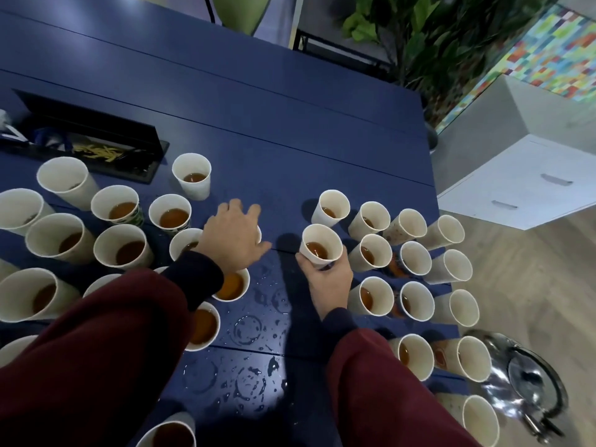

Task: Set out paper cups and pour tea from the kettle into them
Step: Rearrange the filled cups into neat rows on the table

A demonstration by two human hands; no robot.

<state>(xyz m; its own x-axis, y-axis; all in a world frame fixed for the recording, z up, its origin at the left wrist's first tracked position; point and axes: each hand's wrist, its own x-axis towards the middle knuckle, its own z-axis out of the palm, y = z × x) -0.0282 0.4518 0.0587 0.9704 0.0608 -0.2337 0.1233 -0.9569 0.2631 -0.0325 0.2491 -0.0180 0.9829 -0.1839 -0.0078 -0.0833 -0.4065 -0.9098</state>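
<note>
Several white paper cups stand on a dark blue table (274,130), most holding brown tea. My right hand (327,279) grips one tea-filled cup (322,241) from its near side, at the left edge of the right-hand group of cups (416,259). My left hand (233,233) lies palm down over another cup (259,233), its fingers curled round the rim; only a white sliver of that cup shows. A second group of cups (121,250) stands left of it. The shiny steel kettle (522,382) sits at the bottom right, beside the nearest cups.
Wet rings and drops of spilled liquid (248,330) mark the table between my arms. A black open box (96,143) with small items lies at the back left. Beyond the table's right edge are a white drawer cabinet (522,185), wooden floor and plants (429,37).
</note>
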